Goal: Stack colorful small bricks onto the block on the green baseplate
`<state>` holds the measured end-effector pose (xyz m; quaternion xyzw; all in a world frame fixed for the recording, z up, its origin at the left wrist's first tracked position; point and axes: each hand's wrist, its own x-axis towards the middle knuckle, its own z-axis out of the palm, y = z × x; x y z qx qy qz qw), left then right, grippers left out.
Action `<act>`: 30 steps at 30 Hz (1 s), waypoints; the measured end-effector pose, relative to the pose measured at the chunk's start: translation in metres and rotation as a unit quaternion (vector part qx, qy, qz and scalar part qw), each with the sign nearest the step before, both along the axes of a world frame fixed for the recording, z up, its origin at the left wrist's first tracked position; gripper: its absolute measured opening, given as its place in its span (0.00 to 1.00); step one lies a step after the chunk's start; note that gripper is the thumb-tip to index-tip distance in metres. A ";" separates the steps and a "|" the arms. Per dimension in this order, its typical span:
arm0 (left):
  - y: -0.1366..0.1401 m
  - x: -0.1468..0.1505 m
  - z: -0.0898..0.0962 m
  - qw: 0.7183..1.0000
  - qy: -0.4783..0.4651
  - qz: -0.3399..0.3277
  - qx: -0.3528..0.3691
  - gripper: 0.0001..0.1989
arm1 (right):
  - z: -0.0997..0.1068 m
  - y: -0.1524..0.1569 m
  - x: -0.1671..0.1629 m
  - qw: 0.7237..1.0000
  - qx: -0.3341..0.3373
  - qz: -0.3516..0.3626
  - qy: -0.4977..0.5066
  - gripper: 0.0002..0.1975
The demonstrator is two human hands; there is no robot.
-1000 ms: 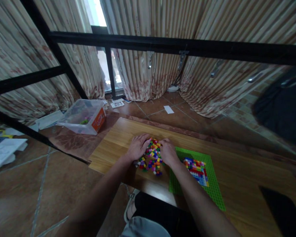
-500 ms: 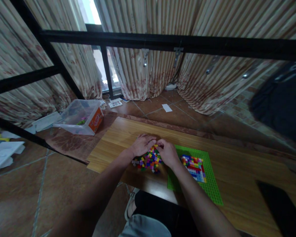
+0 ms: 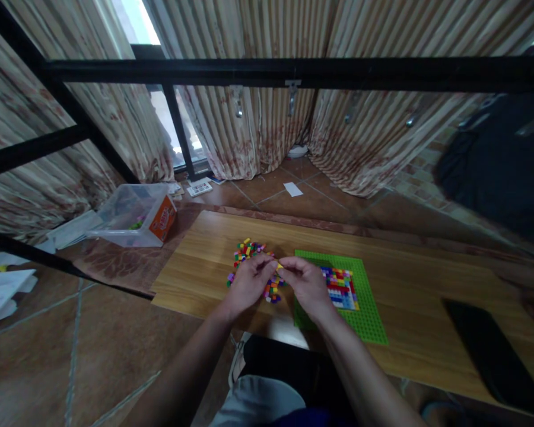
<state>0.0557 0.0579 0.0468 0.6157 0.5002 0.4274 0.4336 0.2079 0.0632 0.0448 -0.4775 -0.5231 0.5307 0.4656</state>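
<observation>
Loose toy bricks in many colours lie in a pile on the wooden table. Over the pile my left hand and my right hand meet at the fingertips. Between them shows a small yellow brick, pinched by the fingers of both hands. Part of the pile is hidden behind my left hand. To the right lies a green baseplate, its left part under my right hand and wrist. A multicoloured block of joined bricks is fixed on it, partly covered by my right hand.
A black flat object lies at the table's right end. On the floor to the left stands a clear plastic box with an orange label and a few bricks inside. A black metal bar crosses above the table, before striped curtains.
My hands have drawn back toward me from the far side of the pile, uncovering bricks there. The fingertips now meet on a yellow brick. The camera view has shifted slightly.
</observation>
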 end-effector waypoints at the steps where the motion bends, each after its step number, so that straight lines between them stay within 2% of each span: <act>1: -0.006 0.003 0.001 1.000 -0.015 0.003 -0.011 0.15 | 0.003 -0.005 0.001 1.000 0.002 0.004 0.003 0.10; 6: -0.033 0.013 0.007 0.994 -0.083 -0.012 -0.071 0.17 | 0.009 -0.032 0.007 0.999 -0.005 0.030 0.011 0.09; 11: -0.053 0.017 0.008 0.989 -0.099 -0.015 -0.109 0.19 | 0.008 -0.055 0.014 0.999 -0.022 0.032 -0.019 0.11; 20: -0.068 0.034 0.009 0.973 -0.135 -0.033 -0.185 0.20 | 0.005 -0.082 0.037 0.994 -0.054 -0.001 0.092 0.14; 22: -0.061 0.030 0.009 0.982 -0.098 -0.018 -0.160 0.19 | 0.006 -0.082 0.052 0.995 -0.047 -0.039 0.079 0.13; 25: -0.042 0.015 0.010 0.997 0.002 0.045 -0.056 0.15 | 0.006 -0.076 0.086 0.990 -0.046 -0.125 0.049 0.14; 27: -0.028 0.003 0.010 0.994 0.090 0.069 -0.002 0.13 | 0.004 -0.069 0.109 0.978 -0.052 -0.199 0.025 0.18; 30: -0.011 -0.009 0.007 0.974 0.215 0.061 0.045 0.13 | -0.003 -0.057 0.135 0.960 -0.046 -0.277 0.014 0.21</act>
